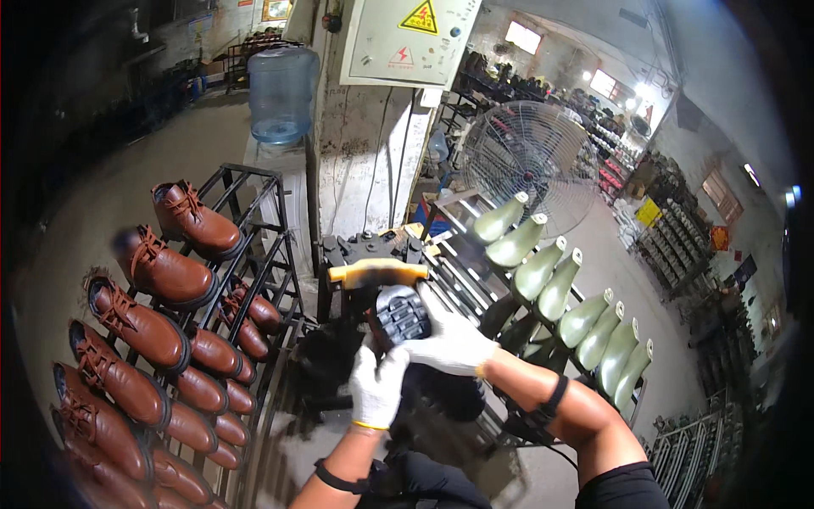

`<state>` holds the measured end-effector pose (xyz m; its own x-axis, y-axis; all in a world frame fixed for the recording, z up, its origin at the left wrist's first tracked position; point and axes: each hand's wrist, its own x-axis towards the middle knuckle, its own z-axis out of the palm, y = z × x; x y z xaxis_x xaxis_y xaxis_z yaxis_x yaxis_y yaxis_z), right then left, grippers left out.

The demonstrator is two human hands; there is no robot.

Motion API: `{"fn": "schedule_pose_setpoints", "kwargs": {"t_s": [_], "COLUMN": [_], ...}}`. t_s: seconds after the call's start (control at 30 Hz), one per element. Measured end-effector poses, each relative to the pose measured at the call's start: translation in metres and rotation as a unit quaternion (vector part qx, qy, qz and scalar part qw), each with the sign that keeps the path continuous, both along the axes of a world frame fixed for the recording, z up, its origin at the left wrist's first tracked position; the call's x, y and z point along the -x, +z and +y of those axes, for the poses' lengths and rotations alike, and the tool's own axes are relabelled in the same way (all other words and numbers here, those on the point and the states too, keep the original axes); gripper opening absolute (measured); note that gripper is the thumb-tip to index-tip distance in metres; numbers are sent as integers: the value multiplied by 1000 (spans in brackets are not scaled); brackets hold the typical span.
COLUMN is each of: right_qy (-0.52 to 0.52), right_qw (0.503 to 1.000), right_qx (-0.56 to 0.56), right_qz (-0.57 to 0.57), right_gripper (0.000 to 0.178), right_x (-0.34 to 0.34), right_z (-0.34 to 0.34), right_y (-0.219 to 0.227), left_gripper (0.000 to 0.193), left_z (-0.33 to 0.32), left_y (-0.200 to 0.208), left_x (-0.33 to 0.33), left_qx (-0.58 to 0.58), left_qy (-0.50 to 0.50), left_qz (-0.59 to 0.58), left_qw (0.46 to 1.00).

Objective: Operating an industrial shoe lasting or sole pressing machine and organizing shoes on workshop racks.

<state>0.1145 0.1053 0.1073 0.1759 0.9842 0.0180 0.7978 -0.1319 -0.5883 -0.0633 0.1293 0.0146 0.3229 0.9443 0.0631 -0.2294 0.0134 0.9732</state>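
In front of me a shoe (402,316) is held with its black, lugged sole turned up towards me. A strip of reddish-brown upper shows at its left edge. My right hand (454,341), in a white glove, grips the shoe from the right and below. At the shoe's lower end is my left hand (377,390), also white-gloved, its fingers bent up against the edge and close to the right fingertips. Just beyond the shoe stands a dark metal machine (373,246) with a yellow curved bar (379,272) across its front.
Brown lace-up shoes (140,335) fill a black rack (275,216) on my left. Green shoe lasts (543,267) line a rack at right, with a large fan (530,157) behind. A pillar carries an electrical box (407,42); a water bottle (281,95) stands beside it.
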Motion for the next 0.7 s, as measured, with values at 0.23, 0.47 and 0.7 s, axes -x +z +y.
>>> {"fn": "schedule_pose_setpoints", "kwargs": {"t_s": [0.23, 0.47, 0.7], "right_qy": [-97, -105, -108], "right_qw": [875, 802, 815], "right_qx": [138, 112, 103], "right_qz": [453, 578, 560], "right_gripper": [47, 58, 59], "right_x": [30, 33, 37], "right_z": [-36, -27, -40], "right_y": [-22, -21, -12], "left_gripper": [66, 79, 70], "left_z": [2, 1, -7], "left_y": [11, 7, 12], "left_x": [10, 19, 24], "left_qx": [119, 213, 185], "left_qy": [-80, -90, -100], "left_qz": [-126, -123, -29], "left_qw": [982, 965, 977]}}
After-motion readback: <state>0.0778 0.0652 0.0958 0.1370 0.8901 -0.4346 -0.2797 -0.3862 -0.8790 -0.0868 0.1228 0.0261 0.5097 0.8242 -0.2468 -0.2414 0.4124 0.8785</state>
